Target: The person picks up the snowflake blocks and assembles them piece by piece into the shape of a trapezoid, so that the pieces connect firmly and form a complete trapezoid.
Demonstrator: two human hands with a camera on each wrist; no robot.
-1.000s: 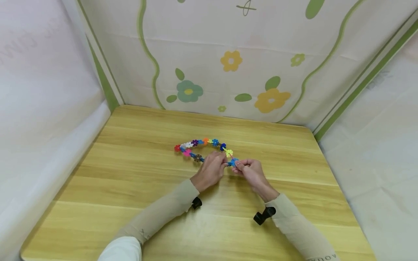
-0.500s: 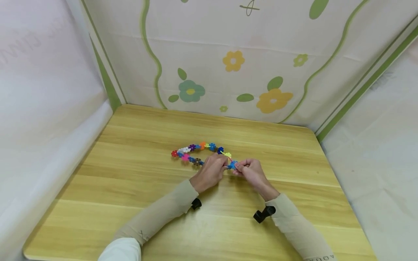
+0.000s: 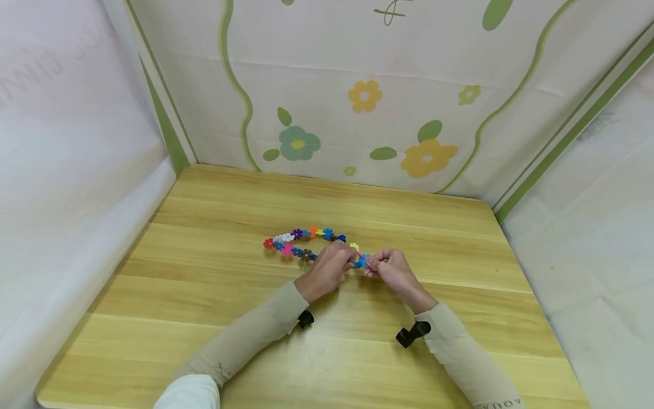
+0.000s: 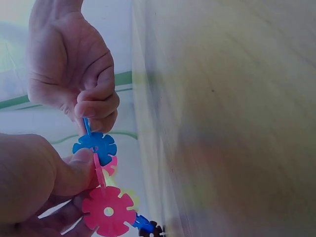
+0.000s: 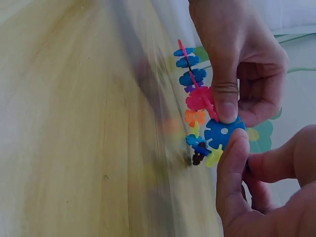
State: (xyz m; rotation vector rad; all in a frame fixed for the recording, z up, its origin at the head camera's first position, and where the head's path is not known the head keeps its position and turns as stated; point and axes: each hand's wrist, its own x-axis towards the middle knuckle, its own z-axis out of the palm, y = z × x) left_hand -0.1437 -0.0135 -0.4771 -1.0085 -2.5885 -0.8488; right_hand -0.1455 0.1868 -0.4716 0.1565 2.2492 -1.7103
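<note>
A chain of multicoloured snowflake-shaped plastic discs (image 3: 288, 250) is bent into a loop above the middle of the table, with a red disc (image 3: 269, 243) at its far left. My left hand (image 3: 329, 267) pinches the chain's near side; in the left wrist view its thumb lies by a blue disc (image 4: 106, 146), just above a pink disc (image 4: 98, 222). Thumb and fingers of my right hand (image 3: 392, 270) pinch at that same blue disc from the other side. In the right wrist view both thumbs press its face. My fingers hide part of the joint.
The wooden table (image 3: 204, 255) reaches out on all sides of the hands. A fabric wall (image 3: 327, 85) with printed flowers stands behind it, and pale sheets (image 3: 76, 170) hang at the sides. Black camera mounts (image 3: 413, 334) sit at both wrists.
The far and left parts of the loop have sunk towards me and shifted slightly left. Both hands keep their pinch and stay in nearly the same place.
</note>
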